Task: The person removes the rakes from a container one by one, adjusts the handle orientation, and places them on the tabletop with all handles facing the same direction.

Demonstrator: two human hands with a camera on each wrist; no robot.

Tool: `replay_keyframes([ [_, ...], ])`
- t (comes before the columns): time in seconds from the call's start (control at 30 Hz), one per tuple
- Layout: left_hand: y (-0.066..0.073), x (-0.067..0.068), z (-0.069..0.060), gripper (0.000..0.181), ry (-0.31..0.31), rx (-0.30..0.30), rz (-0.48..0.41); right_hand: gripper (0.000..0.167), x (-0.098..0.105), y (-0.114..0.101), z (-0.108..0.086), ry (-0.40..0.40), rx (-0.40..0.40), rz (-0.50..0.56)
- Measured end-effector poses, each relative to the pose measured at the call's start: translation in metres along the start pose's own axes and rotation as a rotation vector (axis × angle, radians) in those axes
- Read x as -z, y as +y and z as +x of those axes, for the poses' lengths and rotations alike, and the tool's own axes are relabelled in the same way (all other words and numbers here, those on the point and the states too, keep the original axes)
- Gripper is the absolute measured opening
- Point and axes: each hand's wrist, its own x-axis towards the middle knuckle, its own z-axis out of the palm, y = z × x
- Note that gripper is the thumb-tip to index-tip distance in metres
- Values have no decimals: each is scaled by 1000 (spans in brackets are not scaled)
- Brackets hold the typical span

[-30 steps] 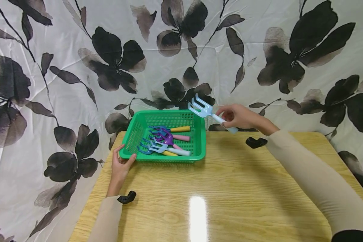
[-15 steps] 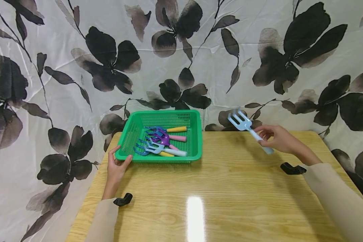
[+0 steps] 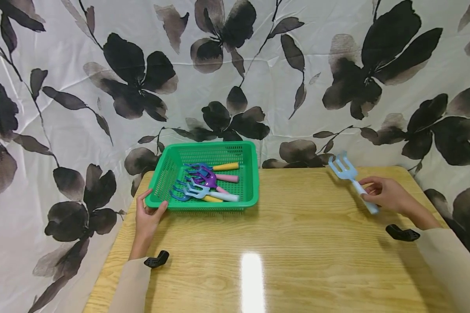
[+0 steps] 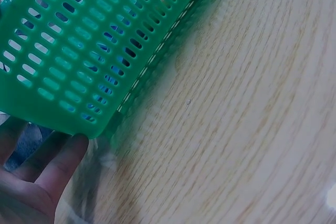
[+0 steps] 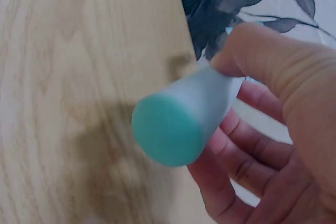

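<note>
Wooden table [image 3: 305,261] beneath pale blue tined fork [image 3: 346,174], right fingers [image 5: 252,166] round handle [image 5: 194,111], left fingers [image 4: 63,166] round basket rim [image 3: 203,206]

The held fork [image 3: 347,174] is pale blue, the basket [image 3: 203,206] green, the cloth [image 3: 274,95] black-flowered white.

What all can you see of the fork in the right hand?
The fork is pale blue, perhaps plastic or painted metal: a tined head and a straight handle whose round end looks turquoise in the right wrist view. It slants, tines away and leftward, toward the far right of the table, apparently raised off it. Only the right hand visibly touches it, gripping the handle.
</note>
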Motion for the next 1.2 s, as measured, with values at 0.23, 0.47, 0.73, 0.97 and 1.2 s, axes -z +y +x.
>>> replay_keyframes([
  [0.23,1,-1,0,74,-12,26,-38,49,-5,17,-2,-60,-145,-1],
  [0.47,0,0,1,74,-10,52,-58,55,-5,28,-2,-47,-204,-28],
  [0.73,3,-1,-1,72,-13,-8,-62,58,-5,31,0,-49,-219,-24],
  [0.97,3,1,0,74,-23,24,-57,58,-6,31,0,-71,-223,-34],
  [1.2,22,-2,-9,73,-43,36,-49,61,-8,31,0,-85,-243,3],
])
